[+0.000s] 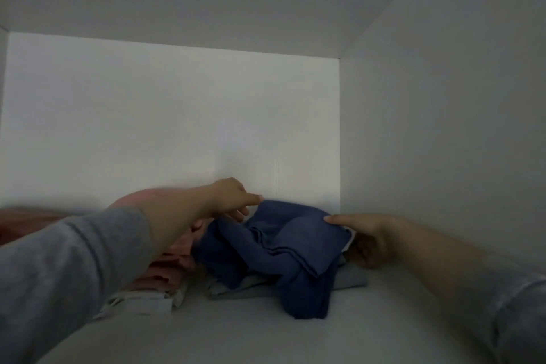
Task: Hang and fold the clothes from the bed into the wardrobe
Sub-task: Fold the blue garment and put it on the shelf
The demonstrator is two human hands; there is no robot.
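The wardrobe (177, 115) compartment fills the view. On its shelf (236, 334) a pink pile (174, 263) lies left, and just beside it, toward the back right corner, a loosely folded blue garment (283, 245) rests on a grey one (348, 279). The blue garment's long axis runs left to right between the hands. The right hand (369, 236) pinches its right edge, thumb on top. The left hand (233, 195) reaches across to its far left corner, forefinger out; whether it grasps I cannot tell.
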